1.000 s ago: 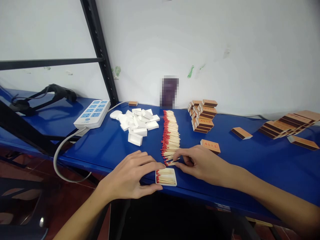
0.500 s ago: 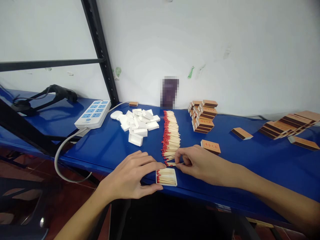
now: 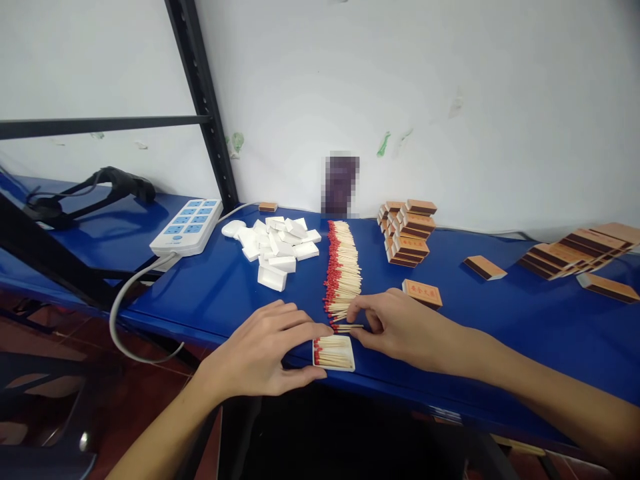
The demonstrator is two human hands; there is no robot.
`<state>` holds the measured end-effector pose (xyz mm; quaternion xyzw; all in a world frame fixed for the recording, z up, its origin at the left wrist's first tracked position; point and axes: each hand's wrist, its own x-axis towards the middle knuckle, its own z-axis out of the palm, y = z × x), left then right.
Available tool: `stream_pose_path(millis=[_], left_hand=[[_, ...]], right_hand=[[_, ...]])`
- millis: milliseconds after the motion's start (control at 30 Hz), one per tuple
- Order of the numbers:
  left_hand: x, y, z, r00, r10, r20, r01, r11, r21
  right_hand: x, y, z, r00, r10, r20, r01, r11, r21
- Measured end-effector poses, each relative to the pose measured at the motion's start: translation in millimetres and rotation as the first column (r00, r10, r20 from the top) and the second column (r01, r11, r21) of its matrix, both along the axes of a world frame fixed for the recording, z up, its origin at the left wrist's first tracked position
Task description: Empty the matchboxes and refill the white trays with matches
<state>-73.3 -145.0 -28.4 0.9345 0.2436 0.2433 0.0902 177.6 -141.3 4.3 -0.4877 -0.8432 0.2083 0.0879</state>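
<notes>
A white matchbox tray (image 3: 352, 365), partly filled with red-headed matches, lies at the table's front edge. My left hand (image 3: 267, 350) grips its left end, index finger at the far side and thumb at the near side. Just beyond the tray, a few loose matches (image 3: 345, 328) lie at the near end of a long row of matches (image 3: 345, 267). Around those few matches, my right hand (image 3: 387, 327) has its thumb and index fingertips slightly apart, close to the match ends; the other fingers are curled.
White empty trays (image 3: 275, 247) are heaped left of the row. Matchbox sleeves (image 3: 410, 233) stand stacked behind my right hand, with one sleeve (image 3: 421, 292) beside it. More sleeves (image 3: 575, 250) lie far right. A power strip (image 3: 187, 227) sits left, near a black rack post (image 3: 205, 100).
My right thumb and index fingertips have parted slightly, showing more of the matches between them. The left hand and the tray stay in place.
</notes>
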Motion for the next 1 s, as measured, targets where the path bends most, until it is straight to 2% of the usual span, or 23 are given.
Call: stream_pose_path(millis=[267, 400, 533, 767, 900, 1000], left_hand=[[0, 0, 0.3, 1.0, 0.021, -0.007, -0.021, 1.0, 0.007], [1, 0, 0.2, 1.0, 0.018, -0.001, -0.018, 1.0, 0.01], [0, 0, 0.5, 1.0, 0.028, -0.004, -0.028, 1.0, 0.007], [1, 1, 1.0, 0.999, 0.049, -0.017, -0.049, 0.999, -0.015], [1, 1, -0.3, 0.999, 0.038, -0.013, -0.038, 0.999, 0.003], [1, 2, -0.7, 1.0, 0.02, -0.016, -0.02, 1.0, 0.007]], right_hand=[[-1, -1, 8.5, 0.996, 0.05, 0.077, -0.048, 0.998, -0.035], [-1, 2, 12.7, 0.994, 0.028, 0.11, -0.022, 0.998, -0.054], [3, 3, 15.7, 0.997, -0.005, 0.079, 0.008, 0.999, -0.048], [-16, -10, 22.0, 0.996, 0.091, -0.003, -0.091, 0.991, -0.099], [-29, -12, 21.0, 0.995, 0.103, 0.011, -0.101, 0.987, -0.126], [-26, -10, 20.3, 0.995, 0.1, -0.006, -0.1, 0.989, -0.107]])
